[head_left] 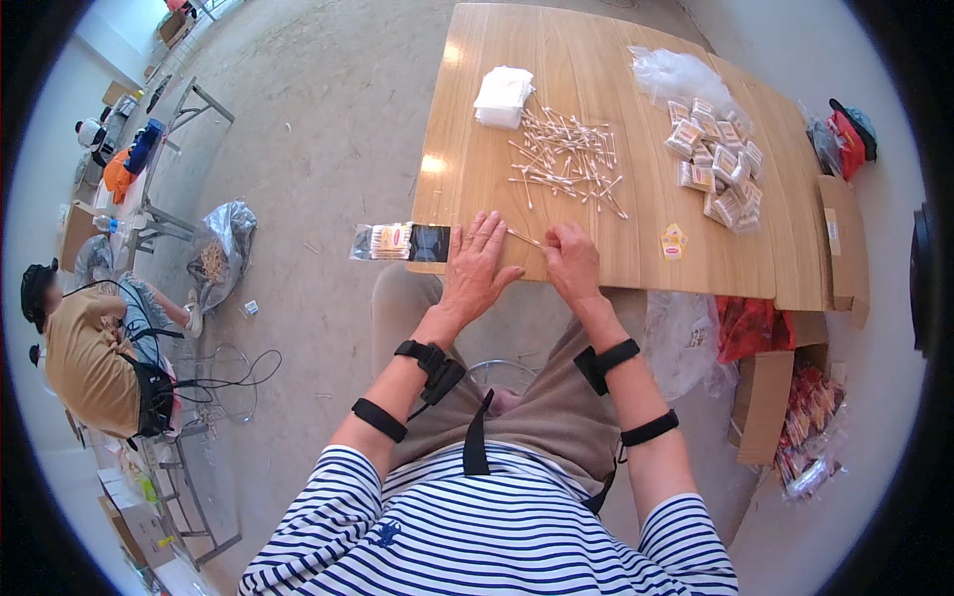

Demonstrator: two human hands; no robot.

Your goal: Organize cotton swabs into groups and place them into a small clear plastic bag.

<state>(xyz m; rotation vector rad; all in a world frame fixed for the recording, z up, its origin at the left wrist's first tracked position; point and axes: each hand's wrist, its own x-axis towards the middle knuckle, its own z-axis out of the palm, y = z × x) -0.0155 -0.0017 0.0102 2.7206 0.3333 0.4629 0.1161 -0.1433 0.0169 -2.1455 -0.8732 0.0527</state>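
Note:
My left hand (475,266) lies flat at the near edge of the table, fingers stretched out and thumb apart. Beside it is a dark flat piece (430,243), partly covered by that hand. Adjoining it, a clear packet of cotton swabs (391,241) sticks out past the table's left edge. My right hand (573,261) is closed in a pinch on a single cotton swab (524,236), whose other end points toward my left fingers. Farther back lies a loose heap of cotton swabs (566,154), with a stack of white, thin bags or sheets (504,96) at its far left.
Packed swab packets (720,159) are piled on the table's right, before crumpled clear plastic (686,74). Small yellow-and-white cards (674,241) lie near the front edge. Cardboard boxes (765,407) stand lower right. Another person (94,358) sits far left beside a plastic bag (227,248).

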